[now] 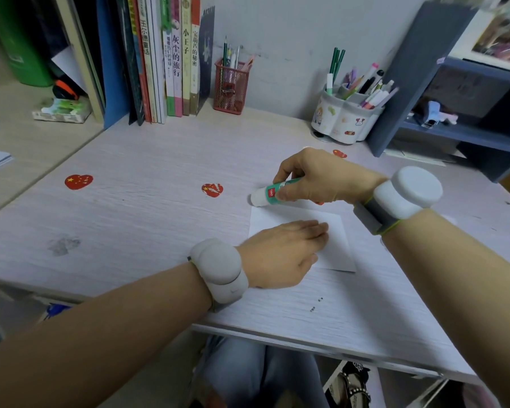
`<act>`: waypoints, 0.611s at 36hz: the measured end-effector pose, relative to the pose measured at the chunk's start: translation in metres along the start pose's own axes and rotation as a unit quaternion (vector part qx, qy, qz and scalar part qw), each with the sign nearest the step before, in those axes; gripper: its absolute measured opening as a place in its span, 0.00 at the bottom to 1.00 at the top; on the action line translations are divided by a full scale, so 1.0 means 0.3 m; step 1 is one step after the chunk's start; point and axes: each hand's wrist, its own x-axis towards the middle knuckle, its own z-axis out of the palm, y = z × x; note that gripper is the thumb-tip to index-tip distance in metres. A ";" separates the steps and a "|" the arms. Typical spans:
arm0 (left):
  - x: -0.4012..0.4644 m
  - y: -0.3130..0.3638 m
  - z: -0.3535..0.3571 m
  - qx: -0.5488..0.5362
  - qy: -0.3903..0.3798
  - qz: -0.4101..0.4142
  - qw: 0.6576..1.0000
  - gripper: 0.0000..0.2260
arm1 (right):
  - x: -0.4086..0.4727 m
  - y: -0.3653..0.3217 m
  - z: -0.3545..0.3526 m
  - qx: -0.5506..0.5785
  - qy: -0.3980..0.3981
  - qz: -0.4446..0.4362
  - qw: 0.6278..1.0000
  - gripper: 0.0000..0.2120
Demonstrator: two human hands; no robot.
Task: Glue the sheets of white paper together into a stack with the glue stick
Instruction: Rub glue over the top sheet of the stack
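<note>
Left hand [280, 254] lies flat, fingers straight, pinning white paper [334, 245] on surface [136, 207]; right hand [315, 178] grips glue stick [265, 195] at sheet's 11 o'clock corner, w/ risk the stick drags & creases paper.

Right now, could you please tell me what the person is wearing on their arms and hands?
Both hands, left and right, are bare, with no sleeves showing. Each wrist carries a rounded white device: the left wrist device and the right wrist device, which sits on a grey strap.
</note>
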 end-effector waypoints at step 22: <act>-0.146 -0.223 -0.169 -0.304 0.317 -0.229 0.869 0.19 | -0.044 -0.041 0.002 -0.025 -0.025 -0.003 0.999 0.11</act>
